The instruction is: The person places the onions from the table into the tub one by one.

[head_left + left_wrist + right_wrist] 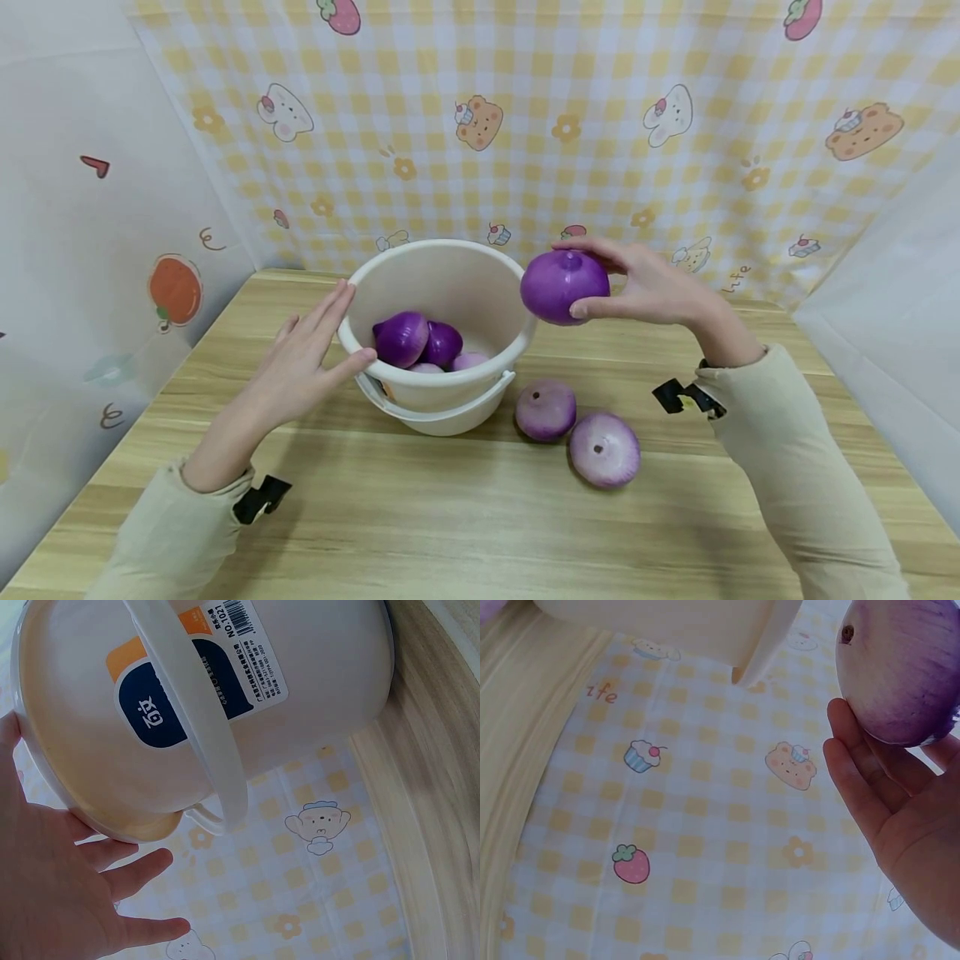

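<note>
My right hand (645, 283) grips a purple onion (558, 287) in the air, just right of the bucket's rim. From below, the right wrist view shows the same onion (904, 671) with its pale root end, fingers curled along its side. A cream bucket (442, 396) stands on the table with several onions (401, 339) inside. My left hand (296, 362) rests against the bucket's left rim, fingers extended. In the left wrist view that hand (67, 877) has its fingers spread at the rim, beside the bucket's handle (191, 712).
Two more onions (604, 450) lie on the wooden table (450, 517), right of the bucket and root ends up. A yellow checked cloth (525, 192) hangs behind the table. White cloth (97, 225) hangs at the left side.
</note>
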Motion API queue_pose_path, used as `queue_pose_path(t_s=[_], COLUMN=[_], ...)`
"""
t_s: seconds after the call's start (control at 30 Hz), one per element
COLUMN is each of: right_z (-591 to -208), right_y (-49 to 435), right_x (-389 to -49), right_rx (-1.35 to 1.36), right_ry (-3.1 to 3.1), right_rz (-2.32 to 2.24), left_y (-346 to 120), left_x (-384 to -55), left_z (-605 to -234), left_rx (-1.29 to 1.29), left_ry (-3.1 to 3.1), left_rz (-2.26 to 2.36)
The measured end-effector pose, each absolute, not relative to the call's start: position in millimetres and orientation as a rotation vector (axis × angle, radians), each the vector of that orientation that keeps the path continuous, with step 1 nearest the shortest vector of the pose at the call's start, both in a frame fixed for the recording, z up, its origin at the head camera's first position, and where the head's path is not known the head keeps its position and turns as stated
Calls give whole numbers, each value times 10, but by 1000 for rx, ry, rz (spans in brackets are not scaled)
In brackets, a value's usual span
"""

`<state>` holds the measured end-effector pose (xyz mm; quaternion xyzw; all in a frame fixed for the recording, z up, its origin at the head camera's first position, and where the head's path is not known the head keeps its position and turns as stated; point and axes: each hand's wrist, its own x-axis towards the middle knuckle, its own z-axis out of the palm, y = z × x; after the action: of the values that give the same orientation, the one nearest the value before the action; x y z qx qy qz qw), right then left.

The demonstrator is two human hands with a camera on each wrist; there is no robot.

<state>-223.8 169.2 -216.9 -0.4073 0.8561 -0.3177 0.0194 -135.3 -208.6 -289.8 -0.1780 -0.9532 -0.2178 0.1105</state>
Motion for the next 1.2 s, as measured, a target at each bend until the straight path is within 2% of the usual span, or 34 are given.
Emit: queue_pose_path(t_s=[1.2], right_z=[-1694], right_y=[1410], right_x=[-2428], right_rx=[-1173], right_ry=[2642], right_rz=[-963], left_y=[-2086], left_x=[-1348], left_z=[-2904], left_rx=[-515], left_ry=[-2800], left_rz=[-657])
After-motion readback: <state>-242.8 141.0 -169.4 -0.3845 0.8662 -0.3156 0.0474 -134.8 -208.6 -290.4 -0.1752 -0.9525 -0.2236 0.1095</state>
